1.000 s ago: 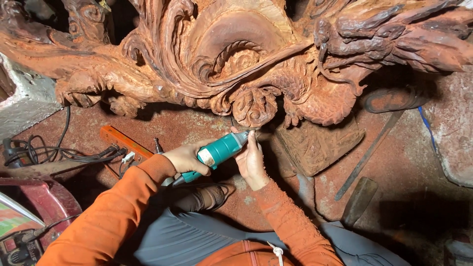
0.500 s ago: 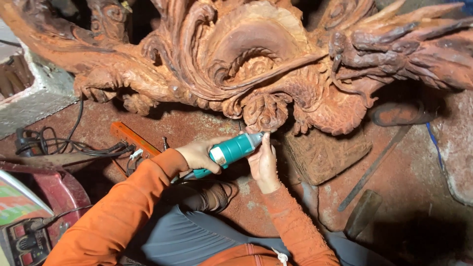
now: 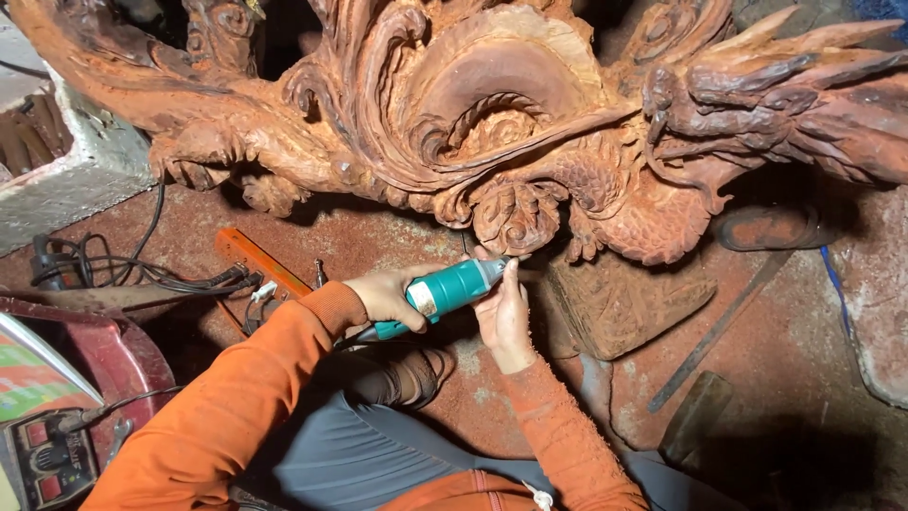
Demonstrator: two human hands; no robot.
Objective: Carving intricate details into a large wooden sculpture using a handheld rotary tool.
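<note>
A large reddish-brown wood carving (image 3: 492, 123) with scrolls, scales and claw-like branches spans the top of the head view. My left hand (image 3: 388, 295) grips the body of a teal rotary grinder (image 3: 445, 291). The tool's tip meets a round floral knot (image 3: 515, 216) on the carving's lower edge. My right hand (image 3: 504, 317) pinches the tool's front end just below that knot, fingers closed round the nose. Both sleeves are orange.
Dusty red floor (image 3: 794, 378) lies below the carving. An orange flat bar (image 3: 257, 260) and tangled black cables (image 3: 123, 274) sit at left, a power unit (image 3: 43, 459) at the bottom left. A carved block (image 3: 629, 303), metal rods (image 3: 714, 331) and a sandal (image 3: 771, 227) lie at right.
The view has shifted slightly, so the carving and my hands sit lower in the picture. Both hands keep their hold, with the tool tip at the same floral knot.
</note>
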